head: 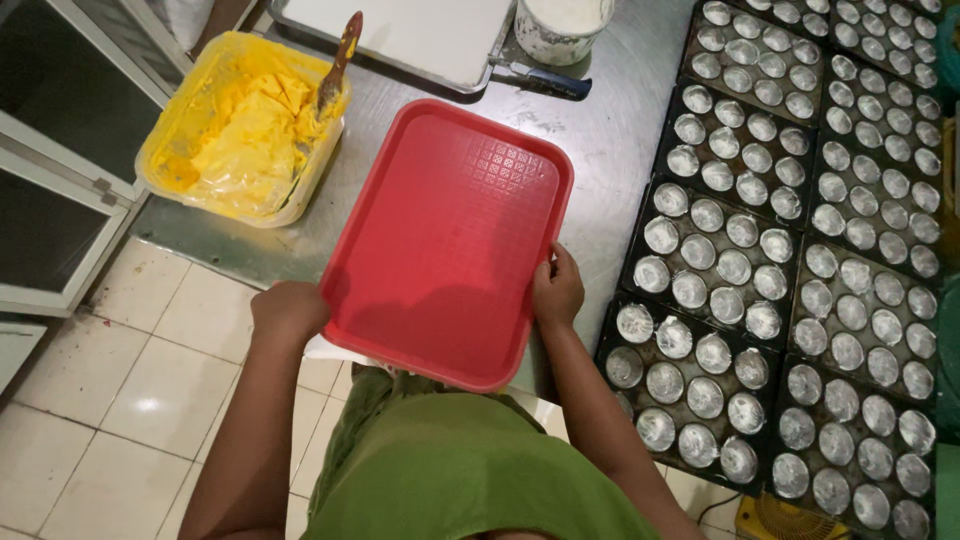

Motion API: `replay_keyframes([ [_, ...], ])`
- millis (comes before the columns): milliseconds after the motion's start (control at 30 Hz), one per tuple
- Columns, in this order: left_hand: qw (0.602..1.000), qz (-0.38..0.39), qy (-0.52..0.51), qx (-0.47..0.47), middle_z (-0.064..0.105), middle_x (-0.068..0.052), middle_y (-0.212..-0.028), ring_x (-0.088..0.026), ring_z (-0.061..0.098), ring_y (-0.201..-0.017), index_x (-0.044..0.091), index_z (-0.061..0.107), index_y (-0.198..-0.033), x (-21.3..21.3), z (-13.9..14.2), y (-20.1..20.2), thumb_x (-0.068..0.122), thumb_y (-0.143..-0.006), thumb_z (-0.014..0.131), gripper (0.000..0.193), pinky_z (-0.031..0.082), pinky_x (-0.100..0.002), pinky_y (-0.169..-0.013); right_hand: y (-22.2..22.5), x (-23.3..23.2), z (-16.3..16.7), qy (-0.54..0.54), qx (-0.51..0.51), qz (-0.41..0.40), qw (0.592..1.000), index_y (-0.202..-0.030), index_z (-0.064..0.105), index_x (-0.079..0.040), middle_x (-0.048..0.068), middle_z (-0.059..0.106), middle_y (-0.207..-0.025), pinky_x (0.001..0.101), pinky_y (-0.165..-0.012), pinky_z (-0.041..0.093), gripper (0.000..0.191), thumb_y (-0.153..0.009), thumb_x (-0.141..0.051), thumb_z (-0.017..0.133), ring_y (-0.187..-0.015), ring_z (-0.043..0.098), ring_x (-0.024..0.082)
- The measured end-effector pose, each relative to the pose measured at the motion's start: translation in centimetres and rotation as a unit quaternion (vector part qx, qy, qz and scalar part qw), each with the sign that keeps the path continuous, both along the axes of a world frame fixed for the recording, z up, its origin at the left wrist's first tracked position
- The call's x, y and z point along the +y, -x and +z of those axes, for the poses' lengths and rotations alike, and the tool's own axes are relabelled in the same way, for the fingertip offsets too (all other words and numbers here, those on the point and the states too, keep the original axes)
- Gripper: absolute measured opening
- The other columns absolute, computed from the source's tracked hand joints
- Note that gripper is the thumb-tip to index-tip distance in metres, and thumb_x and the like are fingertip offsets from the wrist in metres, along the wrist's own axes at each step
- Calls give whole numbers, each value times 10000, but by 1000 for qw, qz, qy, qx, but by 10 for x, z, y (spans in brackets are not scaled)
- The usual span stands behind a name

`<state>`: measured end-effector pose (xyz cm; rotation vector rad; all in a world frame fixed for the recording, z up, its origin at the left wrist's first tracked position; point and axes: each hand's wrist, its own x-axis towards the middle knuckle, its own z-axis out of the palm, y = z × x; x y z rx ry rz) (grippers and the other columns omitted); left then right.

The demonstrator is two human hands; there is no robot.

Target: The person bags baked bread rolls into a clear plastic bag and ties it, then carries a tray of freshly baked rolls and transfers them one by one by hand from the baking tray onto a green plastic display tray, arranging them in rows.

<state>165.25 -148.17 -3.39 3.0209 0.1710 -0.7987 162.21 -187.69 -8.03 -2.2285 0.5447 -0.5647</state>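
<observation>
Centrally in the frame, a red tray (447, 240), tilted, its far end over the steel tabletop (610, 130) and its near end out past the table edge, above a green-clothed lap. Left hand (290, 310) at the lower-left edge of the tray, curled round the rim, fingers hidden underneath. Right hand (557, 290) at the right edge, thumb and fingertips closed on the rim, pinching it. Tray surface bare, with a patterned grid catching light near its upper right.

Upper left of the frame: a yellow tub (175, 130) on the tabletop, lined with plastic and holding a yellow paste, a brown-handled spatula (338, 60) stuck in it and leaning toward the upper right. Just beside the tray's upper-left corner, not clearly touching.

Top centre: a pale flat baking sheet (400, 35), and right of it a white bucket (562, 28) with white contents. Below the bucket, a dark-handled knife (545, 78) lying flat on the metal.

Right side of the frame: dark baking moulds (715, 250) in two columns running from top to bottom, each packed with small round cups dusted or greased white. Nearest mould just beside the right hand.

Lower left: pale floor tiles (120, 390) and a white-framed cabinet (60, 180) against the table.
</observation>
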Motion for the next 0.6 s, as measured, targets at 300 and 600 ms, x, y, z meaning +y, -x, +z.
replay_keyframes([
  [300,1000,6,8,5,680,-221,-1302,-348,729,-1078,116,775,-1147,2,3,9,224,-876,528,382,575,-492,-853,3,3,5,0,-3,6,1000,-1275,695,-118,104,731,-1046,385,-790,563,372,-916,-169,616,-854,709,250],
  [600,1000,7,8,-9,633,-236,-1388,-356,720,-1096,95,737,-1212,7,-7,12,230,-902,497,414,566,-506,-866,4,6,14,14,-15,12,1000,-1275,692,-114,105,731,-1067,388,-783,562,377,-906,-164,632,-859,710,257],
])
